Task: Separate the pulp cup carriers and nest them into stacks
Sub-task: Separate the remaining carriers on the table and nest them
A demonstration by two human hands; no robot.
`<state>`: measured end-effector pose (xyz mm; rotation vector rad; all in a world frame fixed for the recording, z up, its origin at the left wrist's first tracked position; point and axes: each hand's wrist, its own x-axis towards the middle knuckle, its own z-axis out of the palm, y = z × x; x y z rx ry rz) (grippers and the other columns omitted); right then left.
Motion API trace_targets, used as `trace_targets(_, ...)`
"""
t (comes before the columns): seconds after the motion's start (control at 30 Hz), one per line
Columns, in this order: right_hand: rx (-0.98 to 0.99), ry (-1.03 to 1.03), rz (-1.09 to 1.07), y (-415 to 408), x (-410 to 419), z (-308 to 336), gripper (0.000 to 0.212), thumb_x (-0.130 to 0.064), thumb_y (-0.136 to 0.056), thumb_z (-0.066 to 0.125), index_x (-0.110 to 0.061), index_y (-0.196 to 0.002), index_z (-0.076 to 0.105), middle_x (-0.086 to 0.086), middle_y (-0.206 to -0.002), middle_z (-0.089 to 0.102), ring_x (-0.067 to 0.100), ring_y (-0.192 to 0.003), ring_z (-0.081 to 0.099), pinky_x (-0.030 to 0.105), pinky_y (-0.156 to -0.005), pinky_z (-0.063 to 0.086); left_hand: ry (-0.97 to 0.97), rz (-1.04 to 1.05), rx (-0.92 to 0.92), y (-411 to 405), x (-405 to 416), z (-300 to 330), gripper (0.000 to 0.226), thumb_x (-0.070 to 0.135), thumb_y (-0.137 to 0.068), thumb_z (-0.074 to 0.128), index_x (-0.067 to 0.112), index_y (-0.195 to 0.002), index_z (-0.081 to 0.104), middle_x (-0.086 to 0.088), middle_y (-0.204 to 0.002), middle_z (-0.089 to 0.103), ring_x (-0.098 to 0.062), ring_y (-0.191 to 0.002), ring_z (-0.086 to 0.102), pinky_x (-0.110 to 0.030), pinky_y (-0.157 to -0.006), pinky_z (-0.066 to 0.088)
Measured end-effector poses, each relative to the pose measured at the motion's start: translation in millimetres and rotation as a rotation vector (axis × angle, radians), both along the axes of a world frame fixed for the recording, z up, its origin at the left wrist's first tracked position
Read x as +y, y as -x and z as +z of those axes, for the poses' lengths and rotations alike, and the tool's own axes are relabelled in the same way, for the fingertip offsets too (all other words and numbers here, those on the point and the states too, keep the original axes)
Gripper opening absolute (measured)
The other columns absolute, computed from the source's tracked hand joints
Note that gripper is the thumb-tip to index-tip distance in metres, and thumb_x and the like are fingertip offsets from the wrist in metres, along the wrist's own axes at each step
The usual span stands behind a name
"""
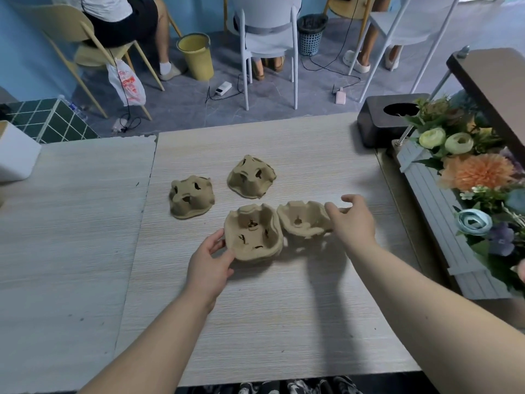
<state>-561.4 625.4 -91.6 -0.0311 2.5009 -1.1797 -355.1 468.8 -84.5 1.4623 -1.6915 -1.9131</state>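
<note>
Several brown pulp cup carriers lie on the pale wooden table point(255, 308). Two sit upside down: one at the left point(191, 197) and one further back point(251, 176). Two sit cups-up side by side nearer me: one point(253, 233) and another to its right point(305, 219). My left hand point(208, 264) grips the near-left edge of the first cups-up carrier with thumb and fingers. My right hand point(352, 220) holds the right rim of the second one, fingers curled over its edge, which it partly hides.
A dark box with a round hole point(389, 120) stands at the table's back right. Artificial flowers in a grey planter point(471, 177) line the right edge. A white box point(15, 152) sits far left. Chairs, seated people and bins lie beyond the table.
</note>
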Motion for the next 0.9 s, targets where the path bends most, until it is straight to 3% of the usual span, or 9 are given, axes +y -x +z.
trace_targets(0.13,-0.090,-0.070,-0.012,6.1,-3.5,-11.0,0.047,-0.041,-0.077,0.070,-0.017,-0.116,0.060,0.001,-0.091,0.066,0.023,-0.087,0.063,0.035,-0.086,0.051,0.003,-0.007,0.002,-0.3,2.0,3.1,0.050,0.012,-0.092,0.066,0.027,-0.137,0.054,0.007,-0.132,0.057,-0.007,-0.110,0.057,-0.027,-0.073,0.052)
trace_targets(0.27,-0.149,-0.039,0.018,6.4,2.8,-20.3,0.054,-0.049,-0.059,0.069,-0.018,-0.103,0.067,0.005,-0.088,0.071,0.028,-0.079,0.069,0.043,-0.079,0.057,0.006,-0.015,-0.011,0.0,2.3,4.0,0.051,0.010,-0.092,0.065,0.027,-0.139,0.053,0.006,-0.134,0.057,-0.011,-0.115,0.057,-0.026,-0.072,0.051)
trace_targets(0.37,-0.144,-0.039,0.042,5.1,5.4,-16.4,0.043,-0.039,-0.068,0.076,-0.016,-0.104,0.067,0.002,-0.091,0.071,0.024,-0.082,0.068,0.041,-0.082,0.055,0.013,-0.021,-0.021,1.2,2.4,4.5,0.053,0.009,-0.092,0.064,0.027,-0.141,0.051,0.005,-0.136,0.055,-0.014,-0.119,0.055,-0.027,-0.074,0.052)
trace_targets(0.43,-0.084,-0.010,-0.014,4.2,5.1,-8.9,0.037,-0.043,-0.077,0.071,-0.016,-0.103,0.067,0.003,-0.086,0.072,0.023,-0.081,0.068,0.041,-0.082,0.055,0.016,-0.030,-0.015,1.2,1.5,4.2,0.052,0.009,-0.092,0.064,0.027,-0.140,0.051,0.005,-0.135,0.056,-0.014,-0.119,0.055,-0.027,-0.073,0.051)
trace_targets(0.5,-0.031,0.126,-0.141,2.1,3.2,4.2,0.034,-0.043,-0.080,0.070,-0.019,-0.104,0.066,0.002,-0.083,0.072,0.020,-0.080,0.069,0.042,-0.083,0.055,0.010,-0.045,-0.010,1.1,-0.1,3.7,0.050,0.011,-0.093,0.064,0.028,-0.139,0.052,0.006,-0.134,0.056,-0.014,-0.119,0.055,-0.027,-0.073,0.051)
trace_targets(0.57,-0.070,0.377,-0.224,-6.6,-1.8,21.2,0.033,-0.025,-0.078,0.075,-0.014,-0.109,0.067,0.001,-0.077,0.071,0.017,-0.072,0.069,0.041,-0.078,0.057,-0.009,-0.050,-0.009,1.5,-2.9,2.6,0.048,0.017,-0.093,0.066,0.028,-0.138,0.053,0.006,-0.134,0.055,-0.014,-0.121,0.055,-0.028,-0.074,0.052)
trace_targets(0.67,-0.164,0.582,-0.104,-34.3,-19.2,43.2,0.032,-0.003,-0.077,0.074,-0.010,-0.107,0.067,-0.001,-0.068,0.067,0.011,-0.061,0.063,0.029,-0.063,0.055,-0.029,-0.065,-0.006,3.2,-9.3,0.2,0.040,0.026,-0.096,0.061,0.029,-0.135,0.055,0.003,-0.132,0.059,-0.017,-0.120,0.058,-0.030,-0.073,0.052)
trace_targets(0.8,-0.232,0.508,0.039,-72.6,-38.9,42.9,0.027,-0.009,-0.080,0.074,-0.015,-0.105,0.068,0.010,-0.082,0.072,0.018,-0.073,0.067,0.040,-0.075,0.057,-0.021,-0.110,0.006,4.7,-17.0,1.4,0.024,0.031,-0.103,0.047,0.033,-0.124,0.059,0.004,-0.116,0.069,-0.013,-0.104,0.066,-0.037,-0.076,0.054)
trace_targets(0.9,-0.149,0.335,0.089,-83.7,-39.7,30.9,0.024,-0.023,-0.081,0.074,-0.022,-0.104,0.068,0.003,-0.082,0.072,0.015,-0.075,0.068,0.038,-0.077,0.056,-0.055,-0.149,0.014,0.7,-20.9,5.6,0.025,0.033,-0.105,0.040,0.033,-0.123,0.058,0.008,-0.119,0.066,-0.012,-0.107,0.063,-0.039,-0.080,0.053)
